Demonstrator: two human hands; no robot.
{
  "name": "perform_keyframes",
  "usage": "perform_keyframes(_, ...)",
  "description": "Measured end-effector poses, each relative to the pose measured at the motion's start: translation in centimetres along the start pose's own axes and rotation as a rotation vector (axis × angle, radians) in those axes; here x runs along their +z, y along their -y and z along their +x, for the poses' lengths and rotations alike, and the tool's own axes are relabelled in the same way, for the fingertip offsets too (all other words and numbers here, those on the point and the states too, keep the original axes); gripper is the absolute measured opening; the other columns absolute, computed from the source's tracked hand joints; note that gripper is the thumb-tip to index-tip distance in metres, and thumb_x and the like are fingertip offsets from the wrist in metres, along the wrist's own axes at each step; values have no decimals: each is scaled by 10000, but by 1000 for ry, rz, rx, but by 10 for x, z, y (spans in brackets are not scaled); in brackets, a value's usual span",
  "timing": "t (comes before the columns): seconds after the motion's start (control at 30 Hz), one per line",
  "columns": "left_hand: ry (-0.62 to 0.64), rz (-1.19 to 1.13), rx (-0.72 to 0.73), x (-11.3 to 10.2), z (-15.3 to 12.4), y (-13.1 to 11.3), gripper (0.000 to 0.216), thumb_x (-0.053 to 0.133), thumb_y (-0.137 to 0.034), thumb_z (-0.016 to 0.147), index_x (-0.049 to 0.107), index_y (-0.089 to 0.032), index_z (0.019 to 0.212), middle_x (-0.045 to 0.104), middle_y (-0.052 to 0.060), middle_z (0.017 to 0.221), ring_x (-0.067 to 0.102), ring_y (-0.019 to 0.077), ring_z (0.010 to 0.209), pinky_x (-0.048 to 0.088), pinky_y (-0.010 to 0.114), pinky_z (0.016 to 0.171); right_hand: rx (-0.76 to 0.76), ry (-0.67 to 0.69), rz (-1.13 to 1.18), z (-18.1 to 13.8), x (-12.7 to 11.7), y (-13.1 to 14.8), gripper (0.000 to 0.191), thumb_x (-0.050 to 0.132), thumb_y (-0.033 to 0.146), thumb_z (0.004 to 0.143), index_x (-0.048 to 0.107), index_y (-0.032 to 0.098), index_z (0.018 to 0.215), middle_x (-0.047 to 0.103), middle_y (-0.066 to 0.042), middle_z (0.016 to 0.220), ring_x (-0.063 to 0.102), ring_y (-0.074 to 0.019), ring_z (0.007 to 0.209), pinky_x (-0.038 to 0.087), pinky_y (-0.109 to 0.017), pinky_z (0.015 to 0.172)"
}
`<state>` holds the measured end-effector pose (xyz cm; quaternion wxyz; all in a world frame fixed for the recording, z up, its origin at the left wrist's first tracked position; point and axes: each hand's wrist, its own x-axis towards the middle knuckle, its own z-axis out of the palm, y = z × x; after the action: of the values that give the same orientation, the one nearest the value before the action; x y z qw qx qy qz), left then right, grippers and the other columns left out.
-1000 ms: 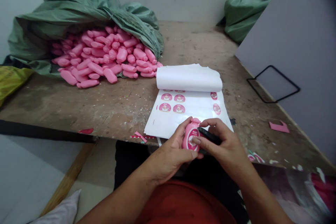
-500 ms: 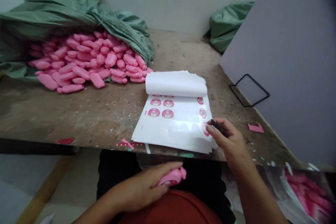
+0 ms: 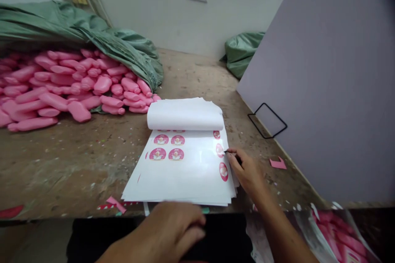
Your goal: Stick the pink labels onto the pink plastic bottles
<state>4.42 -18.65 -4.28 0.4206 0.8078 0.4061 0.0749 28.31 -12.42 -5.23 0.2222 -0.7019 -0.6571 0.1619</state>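
A stack of white sticker sheets (image 3: 185, 183) lies at the table's front edge, its top pages rolled back. Pink printed oval stickers (image 3: 223, 171) run down its right side. My right hand (image 3: 247, 170) is closed on a thin black pointed tool (image 3: 226, 151), its tip at the edge of the middle right sticker (image 3: 219, 150). My left hand (image 3: 163, 232) hangs just below the table edge, blurred, with bent fingers. No pink bottle shows in it, and its palm side is hidden.
Many pink bottles (image 3: 58, 86) spill from a green sack (image 3: 120, 45) at left. A grey panel (image 3: 321, 90) stands at right with a black wire frame (image 3: 268, 121) against it. Pink scraps (image 3: 278, 163) lie about. A bag of pink bottles (image 3: 342, 230) sits below right.
My view has tilted up and turned left. My right hand has moved the black tool's tip to the middle right sticker. The pink bottle in my left hand no longer shows.
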Motion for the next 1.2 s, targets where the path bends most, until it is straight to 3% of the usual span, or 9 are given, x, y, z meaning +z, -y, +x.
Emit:
perform_keyframes(0.07,-139,100,63,-21,36,-15,262,416,-290,892,621,-212,1036,659,61,1002,575,218,895,416,325,789,-10,-6,-39,9,-1,0,297,413,380,879,636,241,1016,715,-35,874,625,-211,747,387,-297,636)
perform_keyframes(0.13,-224,236,122,-35,72,-17,280,441,-233,876,592,-172,1105,609,91,1126,524,245,982,400,366,866,-23,-5,-76,17,-1,2,295,408,382,880,633,235,1003,716,-32,841,622,-205,712,373,-288,616)
perform_keyframes(0.23,-222,369,169,-41,110,-6,334,552,-251,818,581,-187,1144,547,93,1241,487,274,997,391,416,895,-47,5,-127,25,-1,4,292,405,370,880,638,222,975,715,-36,788,620,-204,669,341,-280,579)
perform_keyframes(0.3,-197,393,184,-39,121,2,364,590,-287,798,578,-224,1156,529,76,1272,479,279,984,394,430,884,-61,19,-154,28,-2,6,278,410,348,877,643,220,956,714,-36,763,623,-202,659,328,-276,572)
perform_keyframes(0.6,-154,433,189,-39,121,7,430,609,-337,797,533,-273,1215,492,51,1314,470,267,965,398,419,867,-74,40,-244,34,-3,8,222,456,313,870,653,233,931,733,-44,786,643,-226,705,301,-306,633)
perform_keyframes(0.87,-156,379,189,-38,122,8,415,613,-313,795,538,-266,1201,475,55,1334,485,272,993,388,434,890,-85,76,-188,41,-4,6,227,455,347,870,654,247,917,712,-8,730,617,-192,650,307,-276,576)
perform_keyframes(1.03,-152,251,140,-43,118,3,449,641,-283,771,517,-185,1192,455,107,1356,465,304,1084,372,452,927,-92,73,-129,41,-6,-2,258,428,401,886,636,256,928,684,23,703,585,-157,595,326,-251,547)
perform_keyframes(1.2,-159,155,130,-48,116,6,360,664,-214,734,537,-153,1065,461,131,1326,443,308,1157,361,430,961,-109,16,-187,39,-4,2,202,474,345,853,635,228,888,689,-21,693,580,-192,620,297,-298,628)
